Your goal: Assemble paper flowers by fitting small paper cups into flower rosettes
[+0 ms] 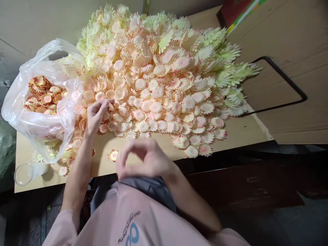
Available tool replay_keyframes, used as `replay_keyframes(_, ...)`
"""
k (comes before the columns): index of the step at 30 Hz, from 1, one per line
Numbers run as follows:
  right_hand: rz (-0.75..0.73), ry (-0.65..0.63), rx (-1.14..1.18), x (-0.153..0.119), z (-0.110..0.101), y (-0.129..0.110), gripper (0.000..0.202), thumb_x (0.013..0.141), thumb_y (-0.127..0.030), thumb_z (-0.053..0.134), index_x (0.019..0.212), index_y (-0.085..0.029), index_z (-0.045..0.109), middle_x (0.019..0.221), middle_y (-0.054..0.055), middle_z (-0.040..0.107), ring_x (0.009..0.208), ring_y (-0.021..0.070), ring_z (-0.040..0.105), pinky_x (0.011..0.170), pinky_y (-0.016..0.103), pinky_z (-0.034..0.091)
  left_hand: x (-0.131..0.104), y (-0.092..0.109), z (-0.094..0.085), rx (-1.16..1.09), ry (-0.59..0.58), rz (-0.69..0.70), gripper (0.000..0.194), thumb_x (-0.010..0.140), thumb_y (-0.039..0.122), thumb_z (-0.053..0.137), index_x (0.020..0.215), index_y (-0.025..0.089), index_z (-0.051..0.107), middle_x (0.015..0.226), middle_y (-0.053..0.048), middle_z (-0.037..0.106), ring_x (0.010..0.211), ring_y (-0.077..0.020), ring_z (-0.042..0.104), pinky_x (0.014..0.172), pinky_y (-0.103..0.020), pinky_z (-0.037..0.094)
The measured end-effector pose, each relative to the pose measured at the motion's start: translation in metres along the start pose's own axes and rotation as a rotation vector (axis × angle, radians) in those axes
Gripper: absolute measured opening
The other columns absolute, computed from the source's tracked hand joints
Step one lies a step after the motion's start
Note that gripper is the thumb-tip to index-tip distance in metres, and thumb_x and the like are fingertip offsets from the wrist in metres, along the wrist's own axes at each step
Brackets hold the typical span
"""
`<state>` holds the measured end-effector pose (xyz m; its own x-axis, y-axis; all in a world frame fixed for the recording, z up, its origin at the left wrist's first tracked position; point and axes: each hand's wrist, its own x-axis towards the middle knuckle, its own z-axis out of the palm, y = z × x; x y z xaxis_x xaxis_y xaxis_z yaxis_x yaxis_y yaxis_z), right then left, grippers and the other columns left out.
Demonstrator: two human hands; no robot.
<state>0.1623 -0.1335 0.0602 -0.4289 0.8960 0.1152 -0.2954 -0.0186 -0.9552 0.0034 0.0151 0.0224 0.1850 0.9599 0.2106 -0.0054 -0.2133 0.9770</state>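
Observation:
My left hand [95, 115] is at the left part of a big pile of artificial flower petal discs [156, 92], pale cream and pink with red-tipped edges. Its thumb and forefinger pinch one flower petal disc [111, 106]. In front of my body my right hand [146, 159] is blurred, thumb and forefinger curled into a ring with the tips together. Whether anything small is between them cannot be made out. A single flower disc [113, 155] lies on the bare board between my hands.
An open plastic bag [41, 124] with darker orange-red discs stands at left. A clear cup [27, 174] lies on its side at the table's [241, 133] front left corner. A black metal bar [287, 80] rests by cardboard [294, 119] at right.

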Motion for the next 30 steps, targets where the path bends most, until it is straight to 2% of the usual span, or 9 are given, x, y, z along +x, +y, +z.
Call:
replay_keyframes(1,-0.061,0.058,-0.079,0.033,-0.021,-0.012,0.025,0.070,-0.039,0.080,0.072,-0.019,0.066,0.068,0.001,0.068,0.061,0.0138,0.063,0.058,0.028,0.051,-0.001,0.002,0.000,0.012,-0.006,0.011,0.034,0.083,0.052,0.063,0.072,0.019,0.067,0.092,-0.007,0.073,0.087,-0.0182,0.066,0.079,-0.032,0.050)
replay_keyframes(3,-0.100,0.191,-0.237,0.077,-0.047,-0.019,0.027,0.070,-0.040,0.079,0.076,-0.018,0.065,0.072,0.001,0.066,0.063,0.0126,0.061,0.058,0.026,0.049,-0.002,0.004,0.000,0.032,-0.018,0.030,0.033,0.084,0.051,0.062,0.073,0.020,0.067,0.092,-0.007,0.073,0.090,-0.0187,0.066,0.082,-0.033,0.050)
replay_keyframes(6,-0.117,0.233,-0.373,0.110,-0.066,0.000,0.034,0.063,-0.041,0.084,0.075,-0.016,0.063,0.072,0.001,0.064,0.064,0.0116,0.057,0.058,0.026,0.048,-0.002,0.004,-0.002,0.026,-0.048,0.034,0.033,0.085,0.050,0.061,0.074,0.019,0.067,0.094,-0.006,0.072,0.088,-0.0178,0.066,0.081,-0.032,0.049)
replay_keyframes(9,-0.096,0.196,-0.312,0.128,-0.077,0.021,0.037,0.060,-0.042,0.085,0.073,-0.017,0.061,0.068,-0.001,0.061,0.062,0.0105,0.054,0.057,0.026,0.047,-0.002,0.002,-0.005,0.009,-0.065,0.030,0.034,0.084,0.051,0.061,0.074,0.019,0.066,0.096,-0.006,0.072,0.085,-0.0171,0.065,0.079,-0.031,0.049)
replay_keyframes(15,-0.043,0.118,-0.134,0.133,-0.085,0.026,0.033,0.069,-0.045,0.079,0.076,-0.018,0.062,0.062,-0.004,0.058,0.048,0.0073,0.048,0.042,0.022,0.037,-0.003,0.003,-0.005,0.029,-0.121,0.029,0.033,0.085,0.050,0.061,0.071,0.019,0.063,0.110,-0.007,0.068,0.096,-0.0204,0.063,0.084,-0.033,0.049)
replay_keyframes(21,-0.113,0.166,-0.163,0.128,-0.084,0.031,0.030,0.077,-0.047,0.072,0.079,-0.018,0.063,0.062,-0.002,0.059,0.049,0.0081,0.051,0.046,0.024,0.042,-0.003,0.003,-0.006,0.061,-0.115,0.021,0.031,0.087,0.045,0.060,0.070,0.020,0.061,0.112,-0.008,0.067,0.096,-0.0194,0.061,0.086,-0.033,0.047)
replay_keyframes(23,-0.097,0.236,-0.179,0.130,-0.086,0.034,0.034,0.078,-0.052,0.069,0.081,-0.020,0.059,0.063,-0.002,0.058,0.048,0.0081,0.050,0.044,0.023,0.041,-0.003,0.003,-0.006,0.092,-0.081,0.050,0.030,0.088,0.044,0.059,0.071,0.020,0.061,0.110,-0.009,0.067,0.099,-0.0198,0.060,0.089,-0.034,0.045)
replay_keyframes(26,-0.105,0.406,-0.182,0.133,-0.090,0.040,0.038,0.080,-0.059,0.063,0.083,-0.022,0.052,0.065,-0.003,0.055,0.045,0.0080,0.047,0.041,0.023,0.039,-0.001,0.004,-0.004,0.154,-0.025,0.093,0.029,0.088,0.043,0.058,0.070,0.020,0.061,0.110,-0.009,0.065,0.105,-0.0202,0.058,0.093,-0.034,0.043)
replay_keyframes(30,-0.165,0.538,-0.241,0.139,-0.093,0.048,0.036,0.085,-0.059,0.056,0.085,-0.023,0.049,0.068,-0.003,0.051,0.050,0.0084,0.047,0.045,0.023,0.041,0.000,0.007,-0.002,0.193,-0.050,0.114,0.028,0.089,0.043,0.057,0.072,0.021,0.061,0.109,-0.008,0.062,0.104,-0.0202,0.057,0.096,-0.034,0.041)
